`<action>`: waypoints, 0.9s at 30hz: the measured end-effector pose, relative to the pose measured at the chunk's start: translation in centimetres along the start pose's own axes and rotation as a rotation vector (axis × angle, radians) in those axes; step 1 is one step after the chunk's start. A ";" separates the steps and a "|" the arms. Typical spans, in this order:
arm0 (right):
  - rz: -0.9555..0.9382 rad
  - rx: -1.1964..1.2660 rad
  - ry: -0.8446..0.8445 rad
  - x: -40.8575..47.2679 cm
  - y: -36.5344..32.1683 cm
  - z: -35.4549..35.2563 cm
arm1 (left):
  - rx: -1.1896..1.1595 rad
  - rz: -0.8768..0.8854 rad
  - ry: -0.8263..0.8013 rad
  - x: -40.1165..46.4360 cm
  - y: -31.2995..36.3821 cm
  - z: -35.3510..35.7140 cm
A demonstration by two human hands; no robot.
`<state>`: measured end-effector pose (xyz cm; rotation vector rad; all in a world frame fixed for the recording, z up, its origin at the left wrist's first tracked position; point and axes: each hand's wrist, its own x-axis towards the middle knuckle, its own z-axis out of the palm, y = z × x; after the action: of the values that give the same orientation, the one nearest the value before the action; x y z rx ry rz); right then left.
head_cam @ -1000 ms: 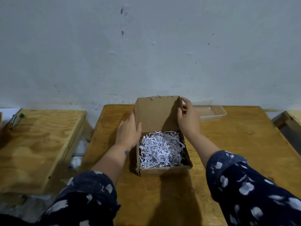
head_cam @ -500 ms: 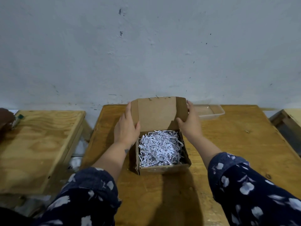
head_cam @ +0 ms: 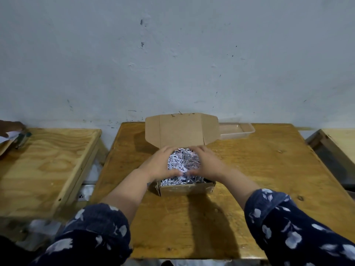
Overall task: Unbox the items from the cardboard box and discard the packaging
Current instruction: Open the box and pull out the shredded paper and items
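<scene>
A small brown cardboard box [head_cam: 187, 188] stands open in the middle of the wooden table [head_cam: 259, 169], its lid [head_cam: 181, 129] folded up and back toward the wall. The box is full of white shredded paper [head_cam: 183, 161]. My left hand [head_cam: 160, 164] and my right hand [head_cam: 206, 162] are both inside the box, cupped around a heap of the shredded paper from either side, thumbs nearly meeting at the front. Whatever lies under the paper is hidden.
A clear plastic tray [head_cam: 237, 130] sits behind the box at the table's back right, against the wall. A second wooden table [head_cam: 48, 169] stands to the left, where another person's hand [head_cam: 10, 126] handles something at its far corner. Another wooden surface [head_cam: 340, 143] shows at right.
Both my hands left the lid's side flaps and came down into the box, closing around the shredded paper. The lid now stands open with its flaps spread.
</scene>
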<state>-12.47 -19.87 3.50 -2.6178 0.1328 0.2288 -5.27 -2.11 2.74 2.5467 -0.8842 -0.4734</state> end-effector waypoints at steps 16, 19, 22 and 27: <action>0.127 -0.289 -0.306 3.0 -0.6 1.3 | 0.304 -0.084 -0.302 2.4 1.7 1.5; 0.069 -0.310 -0.326 3.2 -0.2 1.1 | 0.431 -0.037 -0.295 2.2 0.9 1.8; 0.033 -0.364 -0.265 3.5 0.0 1.8 | 0.458 0.017 -0.227 1.8 -0.4 2.1; 0.063 -0.320 -0.133 3.2 -0.2 3.5 | 0.278 0.023 -0.114 2.1 -1.3 2.7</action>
<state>-9.75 -18.09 -0.02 -2.9070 0.1428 0.4805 -4.21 -3.27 -0.53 2.7781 -1.0871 -0.5251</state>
